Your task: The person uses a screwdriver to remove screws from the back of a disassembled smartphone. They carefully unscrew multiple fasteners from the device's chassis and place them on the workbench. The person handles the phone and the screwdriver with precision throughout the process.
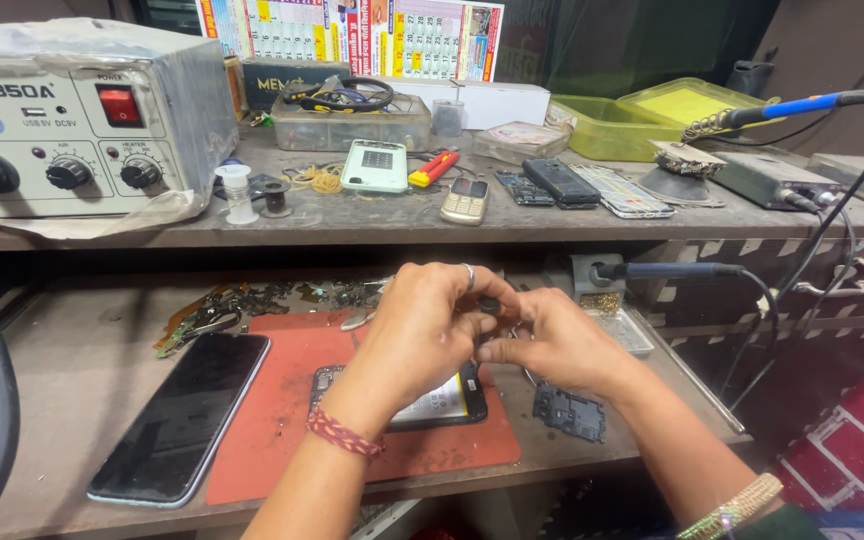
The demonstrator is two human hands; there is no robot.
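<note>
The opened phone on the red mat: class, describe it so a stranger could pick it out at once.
Start at the red mat on the lower shelf. The opened phone lies at its centre, below both hands, back cover off, innards showing. Unlike the intact black-screened phone at the mat's left edge, it shows a pale battery.

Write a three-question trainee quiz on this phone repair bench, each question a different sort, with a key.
1. True or false: both hands meet over the red mat, pinching a small dark part.
2. What lies under the left wrist?
A. an opened phone
B. a soldering iron
C. a roll of tape
3. Fill in: the intact phone lies screen up, partly on the mat's ____ edge.

Key
1. True
2. A
3. left
</note>
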